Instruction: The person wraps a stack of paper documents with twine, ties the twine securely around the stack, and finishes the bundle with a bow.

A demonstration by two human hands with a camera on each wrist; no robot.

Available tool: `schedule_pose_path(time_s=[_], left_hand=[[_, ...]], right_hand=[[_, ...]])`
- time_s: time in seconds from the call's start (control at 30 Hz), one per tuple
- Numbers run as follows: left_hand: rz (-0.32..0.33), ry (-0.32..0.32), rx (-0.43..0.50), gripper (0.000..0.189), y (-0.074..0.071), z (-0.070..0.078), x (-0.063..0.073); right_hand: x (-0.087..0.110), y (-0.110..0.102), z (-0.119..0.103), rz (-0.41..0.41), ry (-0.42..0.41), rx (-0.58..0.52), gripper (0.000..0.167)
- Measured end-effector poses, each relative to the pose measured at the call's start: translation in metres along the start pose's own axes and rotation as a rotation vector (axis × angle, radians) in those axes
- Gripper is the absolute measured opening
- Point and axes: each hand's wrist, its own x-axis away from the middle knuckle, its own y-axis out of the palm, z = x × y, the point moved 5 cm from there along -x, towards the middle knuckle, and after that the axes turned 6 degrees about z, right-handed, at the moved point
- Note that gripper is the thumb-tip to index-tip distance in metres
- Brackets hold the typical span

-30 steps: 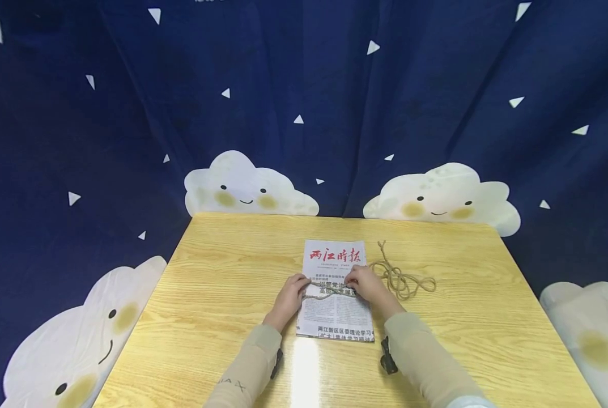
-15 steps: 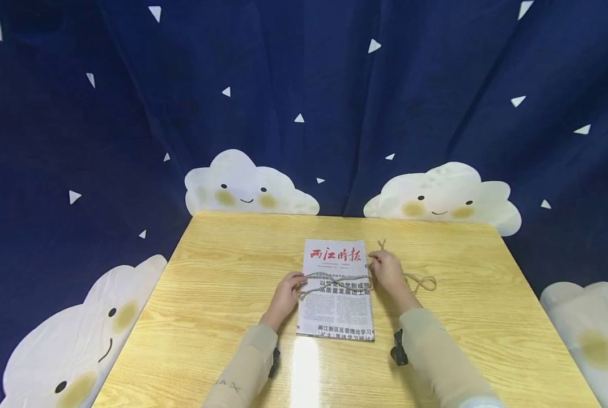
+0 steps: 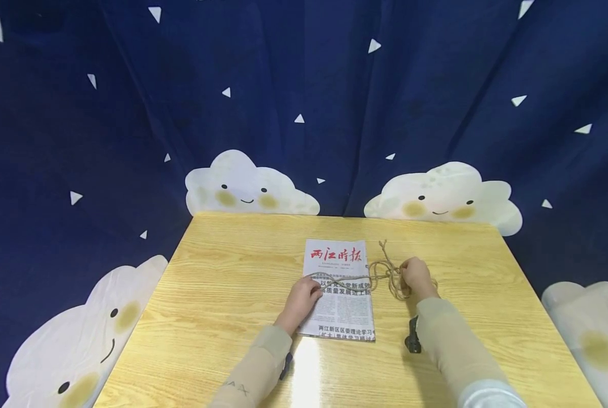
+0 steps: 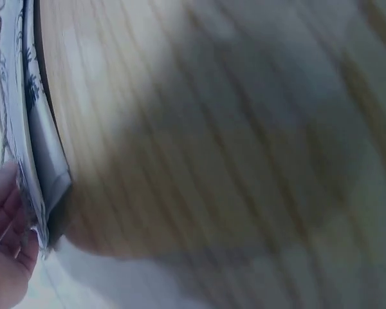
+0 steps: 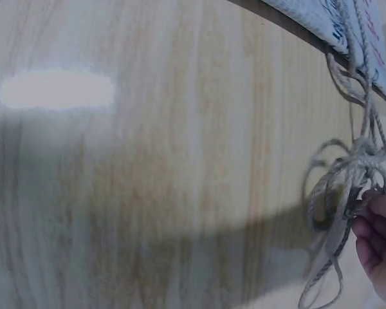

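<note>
Okay, so from the head view, a folded newspaper (image 3: pixel 334 317) is laid on the middle of the surface (image 3: pixel 222 272), crossed by strands of string (image 3: pixel 338 281). At the newspaper's left side, string is pinched by the left hand (image 3: pixel 301 297); the looped rest, right of the newspaper, is gripped by the right hand (image 3: pixel 417 276).

On the left wrist view, curled fingers are seen at the newspaper's edge, with string alongside; exactly how much is held can't be told.

On the right wrist view, the tangled loops are clamped between thumb and fingers. Honestly, a snag could be caused there by hard pulling, and the newspaper could be dragged right or creased if the left grip were loosened.
</note>
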Motion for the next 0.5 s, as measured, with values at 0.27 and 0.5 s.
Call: schedule_pose_path(time_s=[0.27, 0.5], left_hand=[[0.011, -0.008, -0.055, 0.005, 0.0042, 0.004, -0.0005], [0.032, -0.014, -0.049, 0.009, 0.0022, 0.0004, 0.001]], right_hand=[[0.0052, 0.0079, 0.0018, -0.002, 0.018, 0.024, 0.019], [0.0049, 0.0092, 0.0083, 0.021, 0.042, -0.011, 0.027]])
